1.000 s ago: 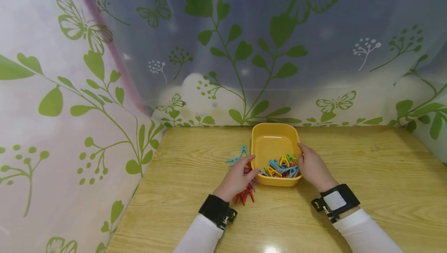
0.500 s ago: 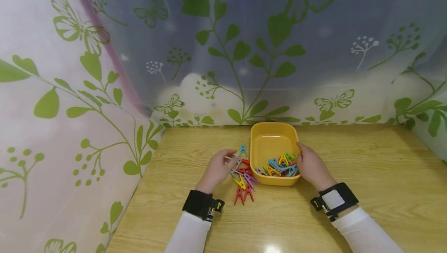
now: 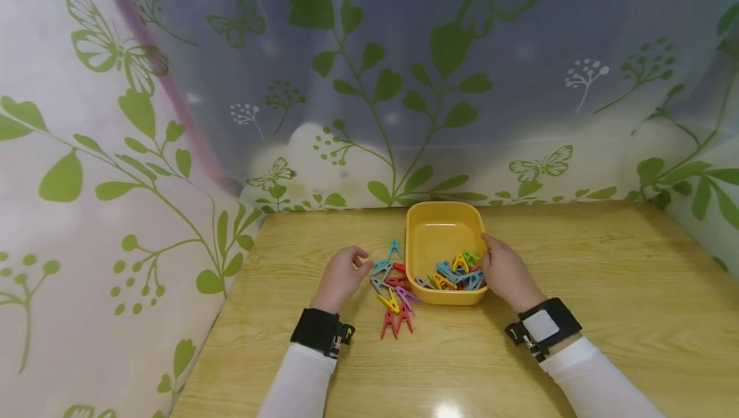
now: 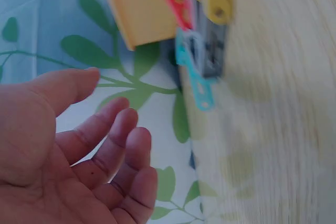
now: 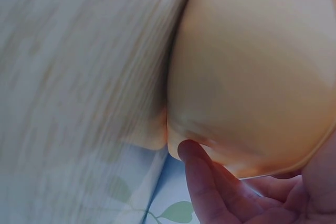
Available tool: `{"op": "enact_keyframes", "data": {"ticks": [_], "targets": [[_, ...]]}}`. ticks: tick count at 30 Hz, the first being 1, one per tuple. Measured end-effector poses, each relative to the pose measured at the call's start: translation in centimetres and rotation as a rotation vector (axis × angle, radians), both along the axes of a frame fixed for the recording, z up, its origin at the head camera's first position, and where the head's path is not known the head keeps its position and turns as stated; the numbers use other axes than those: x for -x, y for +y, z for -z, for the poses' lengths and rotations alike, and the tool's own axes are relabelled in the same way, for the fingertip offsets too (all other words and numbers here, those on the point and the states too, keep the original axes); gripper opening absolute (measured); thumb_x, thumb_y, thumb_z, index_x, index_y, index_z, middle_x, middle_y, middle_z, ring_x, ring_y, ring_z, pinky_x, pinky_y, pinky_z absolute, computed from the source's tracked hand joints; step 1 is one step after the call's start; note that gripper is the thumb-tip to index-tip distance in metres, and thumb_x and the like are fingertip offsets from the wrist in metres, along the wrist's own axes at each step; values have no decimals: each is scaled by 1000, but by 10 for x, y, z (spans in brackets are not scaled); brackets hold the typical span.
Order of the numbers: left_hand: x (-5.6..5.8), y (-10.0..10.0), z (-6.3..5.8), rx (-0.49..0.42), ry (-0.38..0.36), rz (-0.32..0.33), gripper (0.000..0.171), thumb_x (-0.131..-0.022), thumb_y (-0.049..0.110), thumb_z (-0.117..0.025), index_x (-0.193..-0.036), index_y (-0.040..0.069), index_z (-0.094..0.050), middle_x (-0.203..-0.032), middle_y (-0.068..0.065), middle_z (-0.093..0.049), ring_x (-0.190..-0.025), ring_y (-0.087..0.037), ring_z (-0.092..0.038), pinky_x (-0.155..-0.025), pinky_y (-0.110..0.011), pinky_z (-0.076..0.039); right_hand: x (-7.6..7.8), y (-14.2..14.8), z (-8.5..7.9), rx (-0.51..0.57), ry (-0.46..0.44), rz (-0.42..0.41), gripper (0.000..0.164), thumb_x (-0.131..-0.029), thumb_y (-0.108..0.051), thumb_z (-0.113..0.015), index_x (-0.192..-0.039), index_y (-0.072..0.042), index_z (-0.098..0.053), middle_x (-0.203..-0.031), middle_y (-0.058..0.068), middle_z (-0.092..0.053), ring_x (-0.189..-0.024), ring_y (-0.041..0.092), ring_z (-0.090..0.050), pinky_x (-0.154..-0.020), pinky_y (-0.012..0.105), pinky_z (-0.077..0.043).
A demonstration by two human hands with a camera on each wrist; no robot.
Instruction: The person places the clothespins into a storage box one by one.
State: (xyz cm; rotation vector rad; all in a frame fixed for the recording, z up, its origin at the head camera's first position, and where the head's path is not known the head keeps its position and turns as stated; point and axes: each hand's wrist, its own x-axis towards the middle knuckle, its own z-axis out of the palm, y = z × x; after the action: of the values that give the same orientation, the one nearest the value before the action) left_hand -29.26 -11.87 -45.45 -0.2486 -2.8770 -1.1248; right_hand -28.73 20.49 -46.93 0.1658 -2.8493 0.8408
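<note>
We see the left hand (image 3: pixel 339 279) empty, its fingers loosely bent with thumb and fingertips apart, near the loose pegs (image 3: pixel 390 303) and touching none that we can make out. Our right hand (image 3: pixel 511 274) grips the tub (image 3: pixel 450 299) at its 3 o'clock side, fingers against the outer wall and thumb at the rim. From the left hand, the loose pegs lie from 2 to 5 o'clock, the blue peg (image 3: pixel 394 249) farthest up and the red pegs (image 3: pixel 389 324) lowest; from the tub, they sit mostly at 8 o'clock. Inside it, more pegs (image 3: pixel 445 270) crowd the 5 to 6 o'clock end. We judge the step in hand to be reaching for one peg while steadying the tub; the next move would call for a neat pinch without dragging tangled neighbours. Outward, the wooden surface (image 3: pixel 606 264) spreads to a printed curtain (image 3: pixel 519 84) at 12 o'clock.
</note>
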Motion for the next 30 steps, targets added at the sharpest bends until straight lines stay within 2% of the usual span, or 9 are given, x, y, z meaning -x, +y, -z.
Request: {"op": "enact_keyframes", "data": {"ticks": [5,9,13,16,17,21,26,30], "targets": [[10,0,4,126,-1,7,27,-100,19,-69,-117,-2,-70,-87,-8,-62,-69,-17,-52,-64,-30,-43,-1,-1,-3,0,-9,9,46,-107,-4,-40,-148,16,-40,-142,40,-51,-130,53,-53,-106,62,-45],[15,0,7,208,-9,-3,25,-99,18,-70,-116,-1,-71,-91,-11,-62,-69,-19,-54,-64,-32,-45,-1,-1,-4,8,-10,9,46,-107,-4,-40,-148,16,-40,-142,40,-51,-130,53,-53,-106,62,-46],[19,-1,12,273,2,-7,21,-98,18,-72,-109,0,-72,-111,-20,-68,-92,-31,-68,-79,-41,-55,-1,-1,-3,8,-11,10,46,-107,-4,-40,-149,15,-40,-142,39,-51,-131,52,-52,-107,61,-45],[21,-4,17,299,24,-2,19,-96,18,-74,-104,1,-73,-118,-23,-69,-111,-38,-67,-91,-46,-55,-1,-1,-3,8,-15,14,46,-107,-5,-40,-149,15,-39,-143,39,-51,-132,51,-52,-107,61,-45],[22,-5,18,305,29,1,18,-96,18,-74,-103,1,-73,-117,-22,-70,-113,-39,-67,-92,-46,-55,-1,-2,-3,8,-17,15,46,-108,-5,-40,-149,14,-39,-143,38,-51,-132,51,-53,-107,61,-45],[24,-7,24,320,40,22,16,-95,18,-75,-102,3,-75,-107,-16,-69,-102,-33,-68,-88,-45,-56,0,-2,-3,8,-20,19,47,-108,-6,-40,-150,14,-39,-144,38,-51,-132,51,-52,-108,60,-45],[25,-5,24,341,69,51,15,-94,18,-76,-100,4,-75,-99,-11,-69,-90,-27,-67,-80,-41,-55,0,-1,0,12,-19,21,47,-108,-6,-40,-150,14,-39,-144,38,-50,-132,51,-52,-107,61,-45],[25,-1,24,377,71,37,12,-94,17,-76,-95,6,-75,-94,-10,-67,-84,-25,-65,-75,-40,-55,0,0,1,14,-16,14,47,-108,-7,-40,-150,14,-39,-143,39,-50,-132,52,-52,-107,61,-45]]}}
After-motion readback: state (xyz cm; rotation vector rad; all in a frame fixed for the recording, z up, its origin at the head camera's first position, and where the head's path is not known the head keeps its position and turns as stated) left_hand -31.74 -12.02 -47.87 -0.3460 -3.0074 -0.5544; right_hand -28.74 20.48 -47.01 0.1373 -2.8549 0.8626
